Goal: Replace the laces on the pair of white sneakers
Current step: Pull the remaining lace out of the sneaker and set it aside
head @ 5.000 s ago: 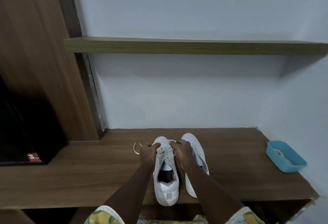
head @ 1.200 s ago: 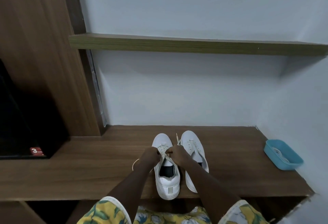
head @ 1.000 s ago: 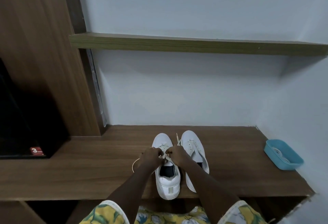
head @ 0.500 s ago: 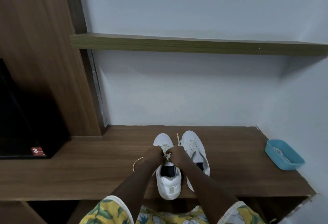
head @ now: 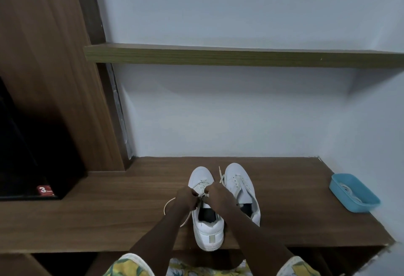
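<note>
On the brown wooden ledge (head: 105, 216), close to its front edge, the pair of white sneakers stands side by side with toes toward the wall. The nearer sneaker (head: 208, 232) has its heel at the very edge of the ledge; the other sneaker (head: 239, 180) sits just to its right and slightly farther back. Both of the person's hands meet over the tongue of the nearer sneaker. The left hand (head: 185, 198) has its fingers curled and pinches the cream lace (head: 168, 205), which loops out onto the wood on that side; the right hand (head: 218, 196) is curled likewise and pinches the same lace, one end of which sticks up between the two toes. Well apart at the right end of the ledge rests a blue tray (head: 363, 204) holding something pale, too small to identify. A shelf (head: 218, 56) crosses the wall above; at far left a dark cabinet (head: 26, 155) carries a red label (head: 44, 190) marked 3.
</note>
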{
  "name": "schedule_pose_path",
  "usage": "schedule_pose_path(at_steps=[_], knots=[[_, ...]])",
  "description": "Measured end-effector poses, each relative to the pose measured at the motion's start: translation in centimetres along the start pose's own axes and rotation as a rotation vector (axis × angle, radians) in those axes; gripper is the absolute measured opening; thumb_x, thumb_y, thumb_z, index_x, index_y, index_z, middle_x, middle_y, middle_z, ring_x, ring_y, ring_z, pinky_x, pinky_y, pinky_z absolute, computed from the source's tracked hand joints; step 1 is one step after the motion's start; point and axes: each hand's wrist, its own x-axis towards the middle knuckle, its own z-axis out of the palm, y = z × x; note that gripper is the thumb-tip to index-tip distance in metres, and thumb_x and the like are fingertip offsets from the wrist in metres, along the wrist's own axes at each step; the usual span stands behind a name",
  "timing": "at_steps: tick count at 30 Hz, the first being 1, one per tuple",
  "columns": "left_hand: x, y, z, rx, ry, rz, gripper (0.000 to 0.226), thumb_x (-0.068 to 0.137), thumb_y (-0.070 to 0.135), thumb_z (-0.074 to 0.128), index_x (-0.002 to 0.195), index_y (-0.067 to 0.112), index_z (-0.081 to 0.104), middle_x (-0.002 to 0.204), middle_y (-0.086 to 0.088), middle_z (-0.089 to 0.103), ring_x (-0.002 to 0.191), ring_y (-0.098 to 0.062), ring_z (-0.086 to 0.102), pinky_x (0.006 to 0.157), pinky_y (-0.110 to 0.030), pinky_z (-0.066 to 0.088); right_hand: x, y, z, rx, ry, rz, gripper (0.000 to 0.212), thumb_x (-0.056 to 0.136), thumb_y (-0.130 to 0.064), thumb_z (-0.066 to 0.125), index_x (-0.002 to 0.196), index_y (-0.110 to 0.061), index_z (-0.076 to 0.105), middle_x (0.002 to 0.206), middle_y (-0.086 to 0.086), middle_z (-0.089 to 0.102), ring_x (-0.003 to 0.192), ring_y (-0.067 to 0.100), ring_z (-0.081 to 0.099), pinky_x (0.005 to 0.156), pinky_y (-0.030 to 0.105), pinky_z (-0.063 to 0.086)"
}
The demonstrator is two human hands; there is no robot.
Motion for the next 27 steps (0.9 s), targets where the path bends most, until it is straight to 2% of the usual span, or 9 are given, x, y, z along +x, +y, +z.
schedule_pose_path(at_steps=[2,5,7,9,12,16,20,24,27], knots=[[0.1,-0.2,0.0,-0.016,-0.011,-0.004,0.035,0.084,0.009,0.059,0.053,0.021,0.048,0.056,-0.002,0.055,0.061,-0.022,0.056,0.076,-0.034,0.054,0.0,-0.3,0.2,-0.059,0.021,0.003,0.026,0.095,-0.020,0.049,0.112,-0.009,0.066,0.117,0.008,0.060,0.108,0.023,0.058,0.087,0.031,0.047],[0.0,-0.1,-0.1,-0.028,-0.022,-0.013,0.035,0.084,0.007,0.058,0.053,0.020,0.047,0.040,0.007,0.049,0.042,-0.008,0.053,0.061,-0.026,0.054,0.2,-1.2,0.6,-0.137,0.040,0.007,0.026,0.097,-0.009,0.041,0.110,-0.003,0.062,0.118,0.012,0.059,0.110,0.025,0.058,0.089,0.031,0.046],[-0.1,0.0,-0.1,-0.046,-0.028,-0.017,0.034,0.085,0.008,0.057,0.055,0.020,0.047,0.045,0.006,0.050,0.034,-0.001,0.050,0.054,-0.021,0.050,0.3,-1.6,0.6,-0.192,0.042,0.002,0.026,0.097,-0.005,0.039,0.112,-0.002,0.060,0.119,0.013,0.059,0.111,0.027,0.058,0.089,0.033,0.046],[-0.1,0.1,0.0,-0.022,-0.033,-0.012,0.033,0.086,0.008,0.056,0.057,0.021,0.047,0.048,0.005,0.051,0.042,-0.003,0.051,0.065,-0.026,0.053,0.2,-1.9,0.5,-0.250,0.028,-0.038,0.029,0.096,0.000,0.037,0.114,-0.001,0.059,0.120,0.015,0.057,0.112,0.031,0.057,0.089,0.037,0.046],[-0.4,0.3,0.0,-0.019,-0.020,-0.028,0.033,0.084,0.004,0.053,0.056,0.020,0.047,0.033,0.008,0.049,0.054,-0.014,0.055,0.073,-0.031,0.055,0.1,-1.9,0.5,-0.316,0.001,-0.106,0.031,0.095,0.002,0.035,0.117,0.000,0.058,0.121,0.017,0.057,0.112,0.034,0.056,0.088,0.040,0.047],[-0.8,0.8,-0.4,0.085,-0.013,0.012,0.034,0.084,0.009,0.053,0.055,0.023,0.042,0.054,0.005,0.046,0.071,-0.022,0.054,0.070,-0.030,0.050,0.4,-1.6,0.7,-0.318,-0.009,-0.111,0.028,0.095,-0.002,0.038,0.115,0.000,0.059,0.118,0.017,0.059,0.110,0.033,0.057,0.087,0.039,0.047],[-0.8,0.6,0.0,0.041,-0.002,0.043,0.027,0.080,0.025,0.056,0.056,0.024,0.043,0.059,-0.001,0.051,0.068,-0.022,0.055,0.078,-0.038,0.051,0.4,-1.3,1.0,-0.136,0.070,0.013,0.024,0.095,-0.012,0.043,0.101,-0.004,0.065,0.103,0.012,0.066,0.095,0.026,0.062,0.076,0.032,0.045],[-1.3,0.7,-0.1,0.024,0.036,0.058,0.040,0.085,0.023,0.057,0.049,0.019,0.040,0.051,0.000,0.043,0.055,-0.017,0.045,0.061,-0.033,0.040,0.2,-0.8,1.1,0.240,0.228,0.225,0.025,0.085,-0.016,0.057,0.064,-0.003,0.059,0.062,0.012,0.056,0.063,0.020,0.044,0.059,0.026,0.029],[-1.5,1.0,0.4,0.032,0.081,0.032,0.044,0.088,0.018,0.054,0.050,0.016,0.032,0.051,0.000,0.033,0.049,-0.011,0.030,0.048,-0.025,0.022,0.6,0.1,1.3,0.543,0.237,0.360,0.022,0.083,-0.011,0.059,0.066,0.001,0.066,0.073,0.020,0.068,0.067,0.031,0.057,0.060,0.028,0.033]])
